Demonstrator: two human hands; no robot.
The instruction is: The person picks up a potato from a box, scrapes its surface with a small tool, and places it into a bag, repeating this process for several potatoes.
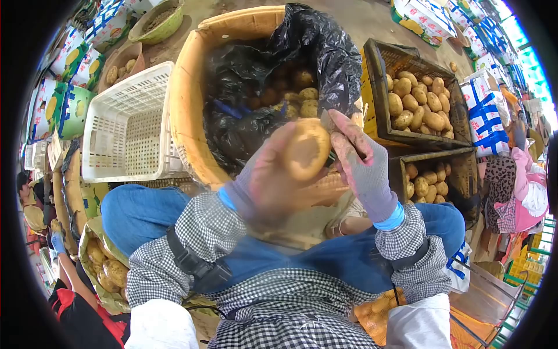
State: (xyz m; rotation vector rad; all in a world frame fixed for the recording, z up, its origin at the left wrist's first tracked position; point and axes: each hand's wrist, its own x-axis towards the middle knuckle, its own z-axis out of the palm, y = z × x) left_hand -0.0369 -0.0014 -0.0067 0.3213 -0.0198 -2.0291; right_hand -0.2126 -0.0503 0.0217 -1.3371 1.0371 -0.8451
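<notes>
A large potato (307,150) with a darker oval patch facing me is held in my left hand (264,168), which wears a dirty pink and grey glove. My gloved right hand (361,166) is close by on the potato's right side, fingers pinched on a small dark, flat, blade-like thing (327,121). A blurred patch hides part of my left fingers. Both hands are above the near edge of a big cardboard box (189,99). Inside it, a black plastic bag (334,64) partly covers several potatoes (308,102).
A white plastic basket (127,125) stands left of the box. On the right are two dark crates (378,75) (401,174) of potatoes. An open sack (99,232) of potatoes lies by my left knee. Printed cartons (421,20) and other people are around the edges.
</notes>
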